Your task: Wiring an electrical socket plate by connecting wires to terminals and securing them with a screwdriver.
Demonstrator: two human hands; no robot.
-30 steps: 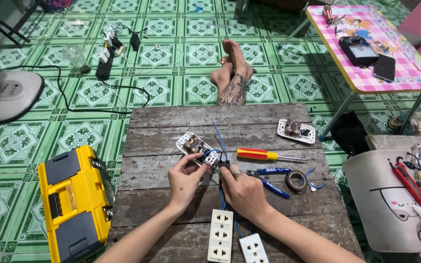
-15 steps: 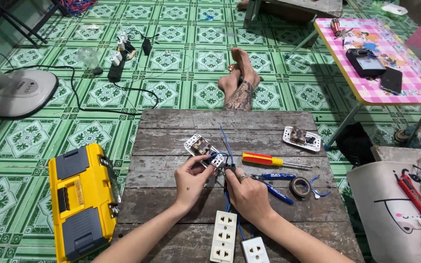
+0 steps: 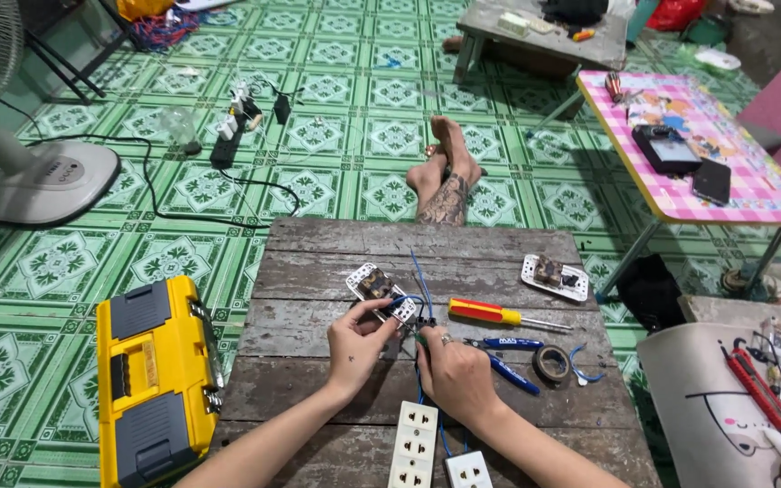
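While the left hand (image 3: 359, 339) steadies the white switch plate (image 3: 380, 291), right hand (image 3: 452, 372) fingers pinch blue wires (image 3: 420, 312).

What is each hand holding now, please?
Left hand: closed on the socket plate.
Right hand: closed on the blue wires.
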